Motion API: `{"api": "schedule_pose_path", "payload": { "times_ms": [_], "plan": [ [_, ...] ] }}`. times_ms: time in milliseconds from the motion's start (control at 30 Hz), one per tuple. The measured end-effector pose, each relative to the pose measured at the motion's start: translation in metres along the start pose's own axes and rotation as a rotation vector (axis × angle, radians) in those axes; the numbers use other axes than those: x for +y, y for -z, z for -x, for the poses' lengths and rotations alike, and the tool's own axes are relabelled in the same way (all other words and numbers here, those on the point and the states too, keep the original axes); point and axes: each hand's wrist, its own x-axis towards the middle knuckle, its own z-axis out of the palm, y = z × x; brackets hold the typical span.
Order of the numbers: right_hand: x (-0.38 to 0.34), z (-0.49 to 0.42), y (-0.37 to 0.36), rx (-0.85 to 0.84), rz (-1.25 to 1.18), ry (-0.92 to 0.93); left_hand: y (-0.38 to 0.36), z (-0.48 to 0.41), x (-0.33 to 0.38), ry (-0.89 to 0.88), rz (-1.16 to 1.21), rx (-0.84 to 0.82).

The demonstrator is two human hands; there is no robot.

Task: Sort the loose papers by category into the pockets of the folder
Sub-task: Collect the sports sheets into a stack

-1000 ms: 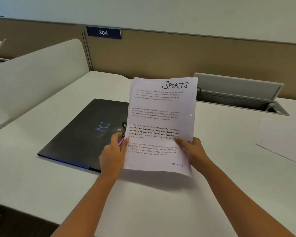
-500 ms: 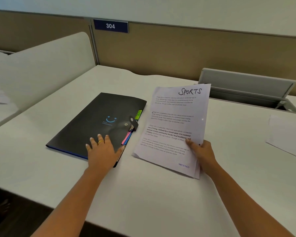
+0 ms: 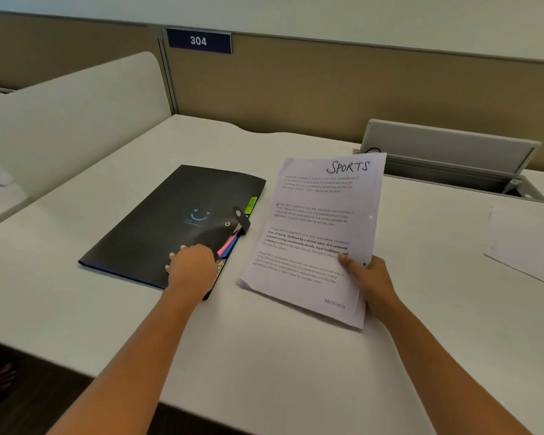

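Bare left hand and right hand, unsleeved forearms

Black folder, white papers

Your white desk fills most of the frame, and its near edge cuts across the lower left. A black folder lies flat on it, left of centre and turned at an angle. Coloured tabs poke out of the folder's right-hand edge over the desktop. At the right edge of the frame a loose white sheet lies flat, well apart from the folder. In the upper right a grey cable hatch set into the desktop stands propped open.
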Motion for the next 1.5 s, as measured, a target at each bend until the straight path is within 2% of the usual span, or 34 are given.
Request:
{"api": "schedule_pose_path", "payload": {
  "times_ms": [100,200,367,600,833,1000,1133,1233,1367,1500],
  "plan": [
    [0.001,0.005,0.004,-0.045,-0.070,-0.048,0.013,0.002,-0.014,-0.089,0.022,0.118],
    [-0.001,0.009,0.005,-0.060,-0.160,-0.093,0.026,0.003,-0.027,-0.075,0.235,0.119],
    [-0.008,0.016,0.004,-0.134,-0.290,-0.163,0.030,0.006,-0.036,-0.091,0.397,0.120],
    [-0.041,0.020,-0.018,-0.303,-0.150,-0.138,0.034,0.003,-0.043,-0.106,0.583,0.138],
    [-0.089,0.010,-0.060,-0.341,0.052,-0.131,0.038,-0.005,-0.046,-0.090,0.544,0.178],
    [-0.099,0.004,-0.053,-0.245,0.167,-0.061,0.027,-0.004,-0.038,-0.140,0.260,0.221],
    [-0.083,0.009,-0.019,-0.202,0.236,-0.029,0.005,-0.001,-0.026,-0.161,0.110,0.272],
    [-0.069,0.008,0.011,-0.165,0.240,-0.022,0.001,0.001,-0.021,-0.142,0.069,0.220],
    [-0.042,0.007,0.027,-0.047,0.176,-0.057,0.005,0.007,-0.015,-0.099,0.064,0.150],
    [-0.018,0.010,0.019,0.003,0.116,-0.080,0.003,0.008,-0.012,-0.063,0.099,0.124]
  ]
}}
